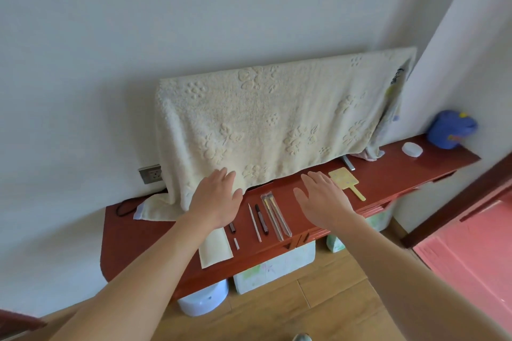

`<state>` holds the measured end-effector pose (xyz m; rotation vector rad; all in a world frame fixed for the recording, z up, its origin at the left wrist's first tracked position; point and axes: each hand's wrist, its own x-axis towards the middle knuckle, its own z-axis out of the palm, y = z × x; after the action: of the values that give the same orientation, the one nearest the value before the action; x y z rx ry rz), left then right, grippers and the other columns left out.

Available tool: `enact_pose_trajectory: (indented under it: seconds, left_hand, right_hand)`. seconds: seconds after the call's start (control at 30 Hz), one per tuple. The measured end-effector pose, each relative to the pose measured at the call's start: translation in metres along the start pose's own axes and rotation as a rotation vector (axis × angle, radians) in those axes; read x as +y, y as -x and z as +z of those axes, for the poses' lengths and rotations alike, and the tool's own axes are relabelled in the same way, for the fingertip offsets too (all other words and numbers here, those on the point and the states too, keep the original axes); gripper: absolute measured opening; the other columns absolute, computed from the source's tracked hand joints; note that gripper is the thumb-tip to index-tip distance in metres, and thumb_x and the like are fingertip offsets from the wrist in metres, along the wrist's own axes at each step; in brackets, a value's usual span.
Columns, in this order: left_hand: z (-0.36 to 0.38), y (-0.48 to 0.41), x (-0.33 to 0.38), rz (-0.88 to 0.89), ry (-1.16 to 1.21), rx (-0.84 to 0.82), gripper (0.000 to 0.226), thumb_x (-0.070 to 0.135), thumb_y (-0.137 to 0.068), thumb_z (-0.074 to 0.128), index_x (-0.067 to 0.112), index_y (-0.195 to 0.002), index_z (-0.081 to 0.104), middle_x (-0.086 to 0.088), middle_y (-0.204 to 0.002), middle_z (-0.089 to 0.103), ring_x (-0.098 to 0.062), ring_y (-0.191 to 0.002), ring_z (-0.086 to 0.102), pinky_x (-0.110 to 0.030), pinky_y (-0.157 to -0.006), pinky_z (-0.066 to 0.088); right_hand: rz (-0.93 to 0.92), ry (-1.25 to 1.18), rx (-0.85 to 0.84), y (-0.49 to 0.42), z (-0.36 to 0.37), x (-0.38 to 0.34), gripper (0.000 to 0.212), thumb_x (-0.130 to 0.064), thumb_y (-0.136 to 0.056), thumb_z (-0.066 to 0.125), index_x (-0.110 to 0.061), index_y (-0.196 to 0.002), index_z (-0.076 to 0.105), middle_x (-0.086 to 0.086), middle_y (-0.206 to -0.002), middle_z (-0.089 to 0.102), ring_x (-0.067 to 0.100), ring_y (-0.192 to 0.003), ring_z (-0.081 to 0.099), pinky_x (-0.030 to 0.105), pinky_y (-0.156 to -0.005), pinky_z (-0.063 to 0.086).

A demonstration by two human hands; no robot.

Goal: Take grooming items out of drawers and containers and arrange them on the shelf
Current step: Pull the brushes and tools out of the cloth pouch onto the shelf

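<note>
Head view of a red shelf (388, 174) set against a white wall. Both hands hover palm-down above the shelf with fingers spread; each grip is open and holds nothing. The left hand (214, 199) lies over the lower edge of a cream towel (277, 119) that drapes a tall object at the back of the shelf. The right hand (322, 198) is to the right of the left hand, above bare shelf. Between the two hands, grooming items lie in a row on the shelf: a white stick (255, 223), a dark pen-like pencil (261, 219) and a clear sleeve of thin tools (275, 216). A folded cream cloth (216, 249) lies below the left hand. A yellow hand mirror (346, 181) lies just beyond the right hand; farther right along the shelf are a white dish (412, 149) and a blue container (450, 129).
</note>
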<state>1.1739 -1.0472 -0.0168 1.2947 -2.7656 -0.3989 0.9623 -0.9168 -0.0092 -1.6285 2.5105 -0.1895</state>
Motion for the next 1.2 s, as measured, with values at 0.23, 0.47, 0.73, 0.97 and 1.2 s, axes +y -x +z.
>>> enact_pose_trajectory:
  seconds: [0.23,0.47,0.73,0.97,1.2]
  left_hand:
    - [0.001,0.007,0.027,0.088,-0.045,0.022,0.055,0.033,-0.105,0.029,0.010,-0.155,0.023,-0.009,-0.159,0.027,-0.023,-0.146,0.024,-0.039,-0.120,0.024]
    - [0.007,0.011,0.087,0.164,-0.051,0.024,0.055,0.035,-0.105,0.027,0.013,-0.155,0.024,-0.006,-0.163,0.023,-0.020,-0.150,0.018,-0.040,-0.122,0.020]
    - [0.024,0.026,0.203,0.276,-0.031,-0.008,0.055,0.035,-0.104,0.026,0.014,-0.156,0.024,-0.005,-0.163,0.024,-0.020,-0.151,0.018,-0.042,-0.123,0.019]
    - [0.054,0.042,0.295,0.391,-0.020,-0.024,0.049,0.034,-0.103,0.029,0.015,-0.147,0.040,-0.004,-0.152,0.041,-0.022,-0.143,0.032,-0.041,-0.119,0.027]
    - [0.075,0.021,0.352,0.462,-0.002,-0.081,0.053,0.038,-0.105,0.027,0.020,-0.155,0.029,-0.002,-0.162,0.028,-0.020,-0.151,0.019,-0.040,-0.121,0.018]
  right_hand:
    - [0.062,-0.021,0.061,0.029,-0.018,0.019,0.047,-0.044,-0.101,0.030,-0.015,-0.133,0.048,0.002,-0.138,0.048,0.020,-0.133,0.036,0.035,-0.113,0.025]
    - [0.118,-0.038,0.120,0.067,-0.038,0.066,0.045,-0.045,-0.101,0.028,-0.019,-0.129,0.051,-0.002,-0.135,0.051,0.019,-0.131,0.041,0.036,-0.110,0.031]
    - [0.269,-0.039,0.108,0.149,-0.066,0.155,0.050,-0.043,-0.102,0.027,-0.017,-0.143,0.041,0.001,-0.150,0.041,0.022,-0.141,0.032,0.039,-0.117,0.025]
    - [0.404,-0.110,0.139,0.213,-0.069,0.224,0.034,-0.038,-0.098,0.028,-0.017,-0.108,0.053,0.000,-0.125,0.055,0.022,-0.123,0.046,0.038,-0.106,0.038]
    - [0.492,-0.115,0.204,0.232,-0.069,0.273,0.018,-0.029,-0.098,0.035,-0.019,-0.092,0.048,-0.002,-0.111,0.055,0.021,-0.113,0.047,0.032,-0.097,0.037]
